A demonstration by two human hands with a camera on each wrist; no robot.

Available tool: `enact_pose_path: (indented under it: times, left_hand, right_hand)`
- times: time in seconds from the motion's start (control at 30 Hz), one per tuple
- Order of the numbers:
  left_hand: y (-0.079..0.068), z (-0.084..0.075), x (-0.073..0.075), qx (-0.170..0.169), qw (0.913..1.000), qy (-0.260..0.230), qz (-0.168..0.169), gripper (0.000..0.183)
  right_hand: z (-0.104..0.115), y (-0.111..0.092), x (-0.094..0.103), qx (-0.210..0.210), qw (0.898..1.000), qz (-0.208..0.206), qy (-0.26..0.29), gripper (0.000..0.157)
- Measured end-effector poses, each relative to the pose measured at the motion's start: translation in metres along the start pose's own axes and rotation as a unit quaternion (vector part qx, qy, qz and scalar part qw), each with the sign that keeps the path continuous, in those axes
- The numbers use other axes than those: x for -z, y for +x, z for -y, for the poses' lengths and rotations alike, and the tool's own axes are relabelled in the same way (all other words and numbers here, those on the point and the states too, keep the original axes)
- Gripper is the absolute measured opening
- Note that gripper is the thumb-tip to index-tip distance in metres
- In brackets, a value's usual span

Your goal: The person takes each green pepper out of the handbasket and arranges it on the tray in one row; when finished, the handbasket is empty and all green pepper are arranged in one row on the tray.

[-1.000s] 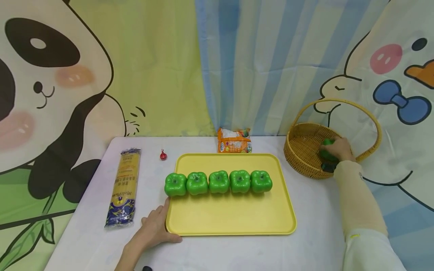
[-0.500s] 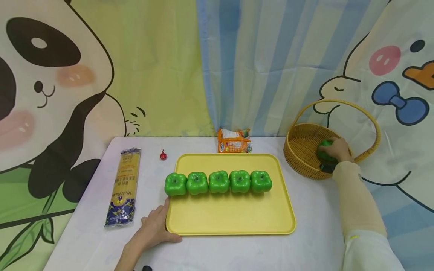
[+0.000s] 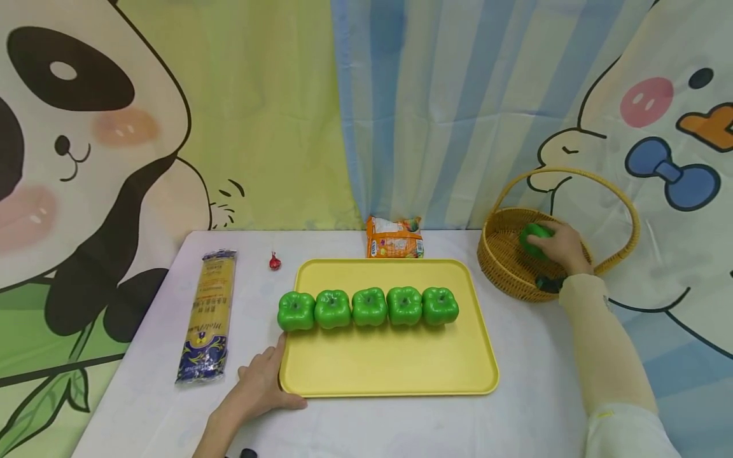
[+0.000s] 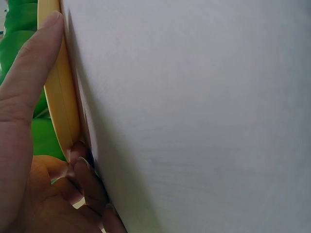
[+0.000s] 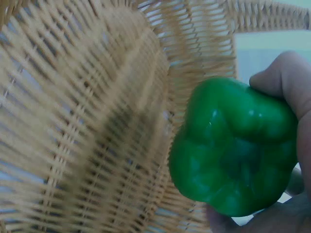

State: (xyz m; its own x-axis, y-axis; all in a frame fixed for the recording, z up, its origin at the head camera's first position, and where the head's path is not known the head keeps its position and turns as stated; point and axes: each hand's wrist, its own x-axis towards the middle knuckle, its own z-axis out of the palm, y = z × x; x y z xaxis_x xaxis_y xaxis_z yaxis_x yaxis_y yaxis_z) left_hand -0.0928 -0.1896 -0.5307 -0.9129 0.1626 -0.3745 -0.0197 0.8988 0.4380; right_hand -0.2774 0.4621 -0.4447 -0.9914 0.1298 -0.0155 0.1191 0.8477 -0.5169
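Observation:
My right hand (image 3: pixel 562 247) holds a green bell pepper (image 3: pixel 535 240) inside the wicker basket (image 3: pixel 499 270) at the far right. In the right wrist view, thumb and fingers grip the pepper (image 5: pixel 233 150) from its side, against the woven wall. My left hand (image 3: pixel 261 388) grips the near left corner of a yellow tray (image 3: pixel 395 366). The left wrist view has the thumb lying along the tray's edge (image 4: pixel 62 104) and other fingers curled at its corner. Several green bell peppers (image 3: pixel 369 306) stand in a row on the tray, the leftmost over its left rim.
A pasta packet (image 3: pixel 207 318) lies on the left of the white-covered table (image 3: pixel 538 369). Near the back are a small red item (image 3: pixel 275 261) and an orange snack packet (image 3: pixel 395 238). The basket's handle (image 3: pixel 627 207) arches over its opening. Printed curtains (image 3: pixel 424 114) hang behind.
My right hand has moved the bell pepper up and left within the basket. The left hand, the tray and the row of peppers stay where they were.

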Motion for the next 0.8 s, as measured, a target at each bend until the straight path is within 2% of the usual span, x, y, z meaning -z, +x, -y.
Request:
enact_pose_path:
  times: [0.2,0.43,0.7,0.8]
  left_hand:
    - [0.000,-0.001,0.001,-0.004,1.0000,0.002,-0.004,0.153]
    - [-0.002,0.000,0.002,-0.008,0.9999,0.009,-0.007,0.153]
    - [-0.002,0.000,0.002,-0.013,0.9999,0.009,-0.005,0.154]
    - [-0.001,0.000,0.001,-0.012,0.9999,0.008,-0.005,0.154]
  right_hand:
    - [0.017,-0.005,0.004,0.031,0.999,-0.010,-0.003,0.066]
    - [0.036,-0.013,0.007,0.048,0.999,-0.006,0.008,0.070]
    - [0.058,-0.033,0.006,0.109,0.994,-0.029,-0.005,0.058]
    - [0.067,-0.043,0.005,0.129,0.991,-0.022,-0.007,0.056]
